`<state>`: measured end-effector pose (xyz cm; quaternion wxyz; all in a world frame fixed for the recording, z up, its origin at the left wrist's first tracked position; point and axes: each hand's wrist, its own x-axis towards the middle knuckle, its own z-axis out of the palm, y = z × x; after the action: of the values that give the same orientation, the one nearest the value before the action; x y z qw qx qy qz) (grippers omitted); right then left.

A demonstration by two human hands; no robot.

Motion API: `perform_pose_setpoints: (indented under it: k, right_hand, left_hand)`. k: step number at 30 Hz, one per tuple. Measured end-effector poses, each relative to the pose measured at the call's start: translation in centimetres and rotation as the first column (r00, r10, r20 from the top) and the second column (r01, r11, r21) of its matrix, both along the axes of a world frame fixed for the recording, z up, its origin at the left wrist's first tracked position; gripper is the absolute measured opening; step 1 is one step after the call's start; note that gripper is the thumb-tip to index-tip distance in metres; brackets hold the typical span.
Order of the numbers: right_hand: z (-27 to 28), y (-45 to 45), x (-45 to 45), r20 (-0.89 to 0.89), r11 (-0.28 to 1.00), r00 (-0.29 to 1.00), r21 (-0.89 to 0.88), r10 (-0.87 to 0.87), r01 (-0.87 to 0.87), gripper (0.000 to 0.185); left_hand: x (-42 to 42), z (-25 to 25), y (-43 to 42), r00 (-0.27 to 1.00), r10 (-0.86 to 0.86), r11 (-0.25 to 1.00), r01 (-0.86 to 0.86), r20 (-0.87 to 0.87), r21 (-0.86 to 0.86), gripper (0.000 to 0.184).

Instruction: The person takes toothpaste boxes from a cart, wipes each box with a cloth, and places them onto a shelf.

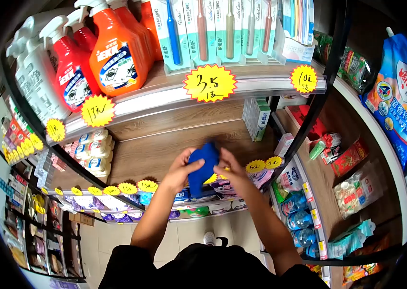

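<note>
White plastic spray bottles [37, 79] stand at ten o'clock on the rack's upper shelf. Next we record pale plastic bottles with cream-coloured sides [95, 150], stacked at nine o'clock on the lower shelf, and an orange plastic spray bottle with a white trigger [116, 58] towards eleven.

At seven o'clock, near centre, we find the left hand [179, 169] clamped on a deep-blue, soft-looking cloth [203, 168], thumb across its face. We place the cloth at six o'clock, just below centre, bunched between both hands. Above it, at twelve, we note a yellow starburst price tag [210, 83]. The right hand [232, 166], at four o'clock, has its fingers at the cloth's right edge; we cannot tell whether they are pinched on it.

Further right, we log a green-and-white carton [257, 120] at two, blue-tinted plastic bottles [299, 220] at four, and a glossy blue detergent bag [396, 108] between two and three.
</note>
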<state>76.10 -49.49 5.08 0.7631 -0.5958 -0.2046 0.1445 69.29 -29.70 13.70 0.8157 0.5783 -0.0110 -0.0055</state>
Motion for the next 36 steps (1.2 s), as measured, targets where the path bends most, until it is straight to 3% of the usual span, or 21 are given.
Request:
perform_pose_setpoints:
  k: [2, 4, 6, 8, 10, 12, 16, 21, 27, 30, 32, 36]
  right_hand:
    - [-2.5, -0.6, -3.8, -0.275, 0.98, 0.941, 0.09, 0.196, -0.177, 0.072]
    - [-0.8, -2.1, -8.3, -0.345, 0.916, 0.852, 0.071, 0.393, -0.394, 0.066]
    - [-2.1, -2.4, -12.1, -0.398, 0.917, 0.83, 0.082, 0.39, -0.391, 0.058]
    - [-4.0, -2.5, -14.5, -0.402, 0.865, 0.769, 0.158, 0.497, -0.476, 0.049]
    - [-3.8, -2.0, -17.2, -0.417, 0.9, 0.8, 0.133, 0.431, -0.415, 0.047]
    - [-3.9, -0.8, -19.6, -0.419, 0.883, 0.779, 0.171, 0.466, -0.436, 0.045]
    - [-4.3, 3.7, -24.5, -0.446, 0.857, 0.735, 0.2, 0.511, -0.475, 0.049]
    - [-4.5, 11.0, -32.6, -0.441, 0.735, 0.611, 0.194, 0.657, -0.65, 0.05]
    - [-6.8, 22.0, -44.8, -0.453, 0.519, 0.396, 0.184, 0.798, -0.835, 0.046]
    - [-6.3, 28.0, -51.2, -0.511, 0.509, 0.354, 0.201, 0.784, -0.837, 0.046]
    - [-6.2, 31.6, -55.0, -0.509, 0.491, 0.344, 0.186, 0.789, -0.851, 0.046]
    - [-7.0, 38.6, -61.7, -0.526, 0.43, 0.247, 0.258, 0.814, -0.865, 0.048]
  left_hand:
    - [-3.8, -1.6, -0.4, 0.999, -0.029, 0.997, 0.03, 0.019, -0.071, 0.034]
    - [-7.7, -3.0, -1.4, 0.996, 0.028, 0.993, -0.038, -0.087, -0.109, 0.033]
    - [-10.9, -5.6, -1.9, 0.975, 0.159, 0.987, -0.16, -0.155, 0.008, 0.032]
    - [-14.4, -8.3, -2.3, 0.946, 0.29, 0.957, -0.283, -0.148, 0.066, 0.027]
    - [-18.2, -10.0, -2.5, 0.918, 0.364, 0.931, -0.357, -0.155, 0.077, 0.03]
    - [-22.0, -9.4, -2.7, 0.868, 0.441, 0.897, -0.435, -0.227, 0.077, 0.031]
    - [-30.1, -9.8, -0.4, 0.764, 0.623, 0.782, -0.611, -0.169, 0.123, 0.04]
    - [-43.3, -11.5, 4.4, 0.606, 0.781, 0.623, -0.746, -0.151, 0.234, 0.04]
    - [-59.2, -14.3, 10.2, 0.303, 0.936, 0.343, -0.902, -0.181, 0.261, 0.037]
    - [-66.7, -15.9, 14.2, 0.11, 0.976, 0.165, -0.936, -0.187, 0.31, 0.024]
    - [-71.3, -16.6, 17.0, 0.112, 0.961, 0.19, -0.931, -0.254, 0.31, 0.018]
    - [-77.5, -16.2, 21.9, 0.147, 0.965, 0.201, -0.946, -0.215, 0.256, 0.02]
